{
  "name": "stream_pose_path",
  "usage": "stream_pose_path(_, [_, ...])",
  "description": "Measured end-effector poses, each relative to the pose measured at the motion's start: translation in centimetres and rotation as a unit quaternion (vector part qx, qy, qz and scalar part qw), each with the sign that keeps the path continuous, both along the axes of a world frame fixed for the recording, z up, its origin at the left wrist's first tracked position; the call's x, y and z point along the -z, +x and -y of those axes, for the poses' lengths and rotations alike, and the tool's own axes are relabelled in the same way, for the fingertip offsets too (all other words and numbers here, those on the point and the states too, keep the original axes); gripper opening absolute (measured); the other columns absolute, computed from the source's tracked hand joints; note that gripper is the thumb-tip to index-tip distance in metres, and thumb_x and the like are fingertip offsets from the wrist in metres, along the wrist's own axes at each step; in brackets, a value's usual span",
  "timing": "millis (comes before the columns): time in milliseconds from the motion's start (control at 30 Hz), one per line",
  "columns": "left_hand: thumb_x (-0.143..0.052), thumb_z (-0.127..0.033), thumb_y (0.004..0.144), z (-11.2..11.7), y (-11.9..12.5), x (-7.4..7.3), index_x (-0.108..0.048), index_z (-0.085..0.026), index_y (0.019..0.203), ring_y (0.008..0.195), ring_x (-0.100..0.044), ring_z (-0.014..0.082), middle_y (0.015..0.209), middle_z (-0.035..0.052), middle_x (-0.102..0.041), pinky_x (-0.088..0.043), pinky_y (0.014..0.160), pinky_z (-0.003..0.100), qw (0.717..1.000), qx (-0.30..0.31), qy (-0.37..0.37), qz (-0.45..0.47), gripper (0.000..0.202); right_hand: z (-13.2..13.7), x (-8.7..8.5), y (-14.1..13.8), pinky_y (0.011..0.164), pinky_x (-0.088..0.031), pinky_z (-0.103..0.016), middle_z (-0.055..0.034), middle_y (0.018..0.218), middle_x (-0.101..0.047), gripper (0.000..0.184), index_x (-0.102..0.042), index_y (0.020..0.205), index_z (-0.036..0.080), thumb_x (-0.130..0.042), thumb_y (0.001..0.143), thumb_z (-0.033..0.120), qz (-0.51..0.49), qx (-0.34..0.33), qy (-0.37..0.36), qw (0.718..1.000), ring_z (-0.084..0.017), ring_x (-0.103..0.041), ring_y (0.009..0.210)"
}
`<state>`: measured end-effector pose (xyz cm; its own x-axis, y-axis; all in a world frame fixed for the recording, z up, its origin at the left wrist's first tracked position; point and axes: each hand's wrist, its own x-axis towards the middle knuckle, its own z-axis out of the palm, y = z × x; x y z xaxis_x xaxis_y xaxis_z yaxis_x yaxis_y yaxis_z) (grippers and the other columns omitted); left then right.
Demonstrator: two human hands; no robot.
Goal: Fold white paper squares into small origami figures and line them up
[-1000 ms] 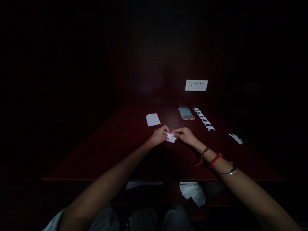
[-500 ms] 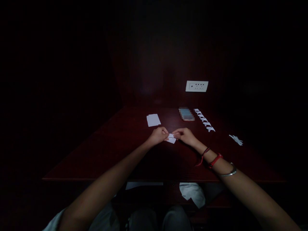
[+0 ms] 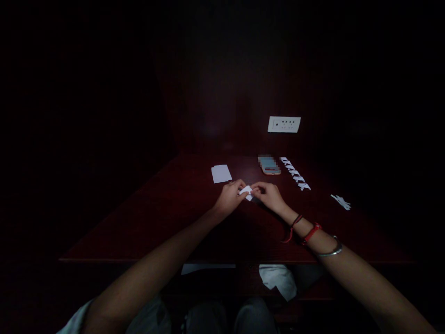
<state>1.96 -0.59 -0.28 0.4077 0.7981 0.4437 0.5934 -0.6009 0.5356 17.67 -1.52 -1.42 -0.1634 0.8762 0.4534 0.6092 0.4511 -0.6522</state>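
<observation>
Small folded white paper (image 3: 246, 189): is sitting between the fingers of left hand (image 3: 229, 196) and right hand (image 3: 270, 195), both pinching it. Squarish white paper sheets (image 3: 221, 174): are lying beyond the left fingers.

The folded paper (image 3: 247, 190) sits between the left hand (image 3: 229, 197) and the right hand (image 3: 271, 195), over the table (image 3: 156, 222). Behind the left hand lie the sheets (image 3: 221, 174); behind the right, the phone (image 3: 269, 164), with the paper row (image 3: 293, 171) just to its right. Farther right and nearer lie the strips (image 3: 342, 202). The socket panel (image 3: 284, 124) is on the wall (image 3: 215, 111) behind the table
</observation>
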Motion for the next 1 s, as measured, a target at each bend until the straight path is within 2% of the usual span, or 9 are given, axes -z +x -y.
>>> stream_pose_path(133, [-0.050,-0.017,0.069,-0.3,0.0,0.6,-0.048,-0.015,0.077,0.069,-0.051,0.0084,0.082,0.0012,-0.050,-0.044,0.062,0.019,1.000,0.007,0.024,0.014,0.009,0.2,-0.2,-0.2,0.058,-0.037,-0.020,-0.0018,0.071,-0.061,0.019,-0.060,0.080,0.016,-0.046,0.068,0.019,0.022,0.011,0.043,0.999,-0.010,-0.052,0.062])
stream_pose_path(233, [-0.048,-0.016,0.070,-0.5,-0.1,0.9,-0.047,-0.015,0.077,0.071,-0.050,0.0084,0.080,0.0007,-0.049,-0.043,0.064,0.019,0.999,0.003,0.052,0.004,0.006,0.4,-0.3,-0.3,0.059,-0.037,-0.020,-0.0023,0.072,-0.061,0.019,-0.060,0.080,0.016,-0.046,0.069,0.020,0.030,0.009,0.065,0.997,-0.011,-0.052,0.063])
stream_pose_path(533, [-0.048,-0.019,0.073,-0.1,0.2,0.7,-0.049,-0.018,0.088,0.079,-0.046,0.0113,0.087,0.0020,-0.043,-0.040,0.070,0.022,0.996,-0.032,0.087,-0.019,0.015,0.7,-0.7,-0.3,0.063,-0.038,-0.021,-0.0032,0.076,-0.060,0.017,-0.060,0.080,0.016,-0.046,0.071,0.020,0.025,0.018,0.100,0.995,-0.011,-0.052,0.067])
stream_pose_path(633, [-0.051,-0.021,0.070,0.2,0.3,0.5,-0.045,-0.017,0.091,0.079,-0.045,0.0119,0.089,0.0027,-0.040,-0.040,0.069,0.022,0.993,-0.056,0.105,0.006,0.022,0.9,-0.8,-0.4,0.065,-0.038,-0.021,-0.0036,0.078,-0.061,0.017,-0.060,0.080,0.016,-0.046,0.071,0.020,0.023,0.013,0.111,0.993,-0.012,-0.052,0.070])
stream_pose_path(833, [-0.050,-0.018,0.071,0.4,0.4,0.2,-0.047,-0.016,0.080,0.067,-0.044,0.0088,0.086,0.0022,-0.038,-0.041,0.064,0.021,0.985,-0.057,0.153,0.060,0.010,0.9,-0.8,-0.6,0.059,-0.039,-0.022,-0.0032,0.074,-0.060,0.017,-0.059,0.079,0.016,-0.046,0.072,0.024,-0.003,0.032,0.132,0.991,-0.012,-0.052,0.063])
stream_pose_path(1000, [-0.057,-0.017,0.066,0.3,0.6,0.3,-0.053,-0.015,0.077,0.057,-0.044,0.0039,0.089,0.0022,-0.037,-0.044,0.056,0.019,0.981,-0.059,0.116,0.146,0.012,1.1,-1.0,-0.7,0.062,-0.039,-0.023,-0.0032,0.075,-0.060,0.016,-0.059,0.077,0.016,-0.045,0.073,0.023,-0.014,0.035,0.171,0.985,-0.013,-0.052,0.066])
